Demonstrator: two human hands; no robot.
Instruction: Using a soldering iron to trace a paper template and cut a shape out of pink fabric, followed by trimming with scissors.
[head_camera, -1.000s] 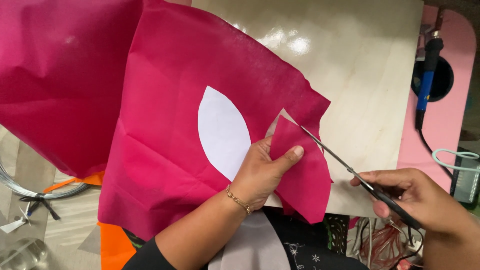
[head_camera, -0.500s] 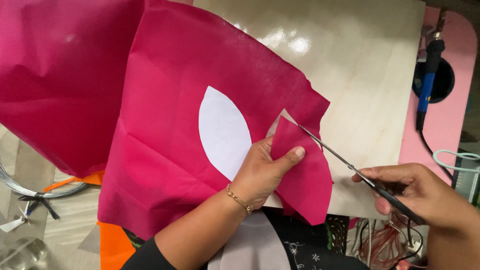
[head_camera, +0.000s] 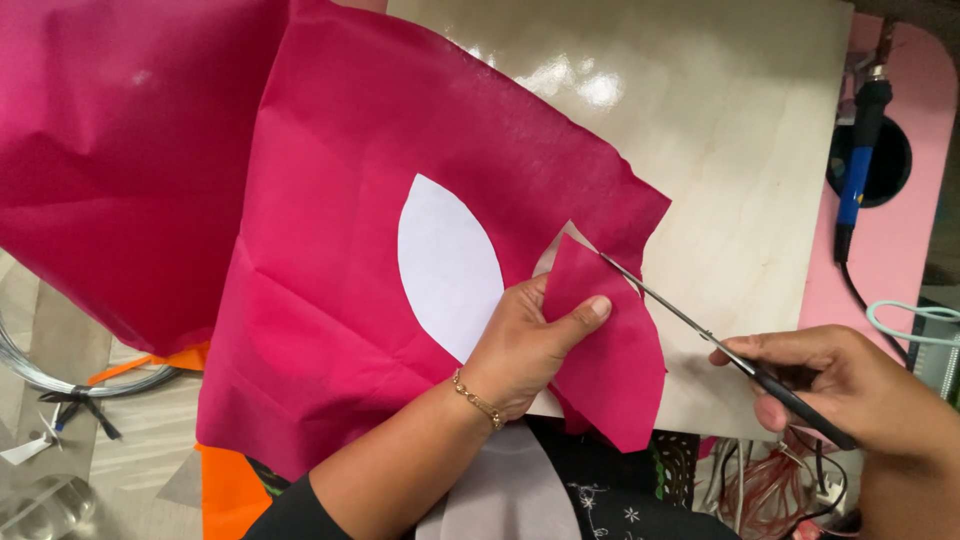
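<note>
A large sheet of magenta paper (head_camera: 350, 200) lies folded over a pale board (head_camera: 720, 150). A white leaf-shaped template (head_camera: 448, 265) rests on the sheet. My left hand (head_camera: 535, 345) pinches the magenta sheet and the template's lower edge, thumb on a partly cut flap (head_camera: 610, 360). My right hand (head_camera: 850, 390) grips black-handled scissors (head_camera: 700, 335), whose blades reach into the cut beside the flap.
A pink surface (head_camera: 900, 230) at the right carries a blue-handled tool (head_camera: 858, 170) with a cord. A coil of wire (head_camera: 50, 375) lies at the left. Orange paper (head_camera: 228, 490) shows at the bottom, and red wires (head_camera: 760, 480) at the lower right.
The scissors have edged slightly along the cut; otherwise both hands and the paper stay nearly still.
</note>
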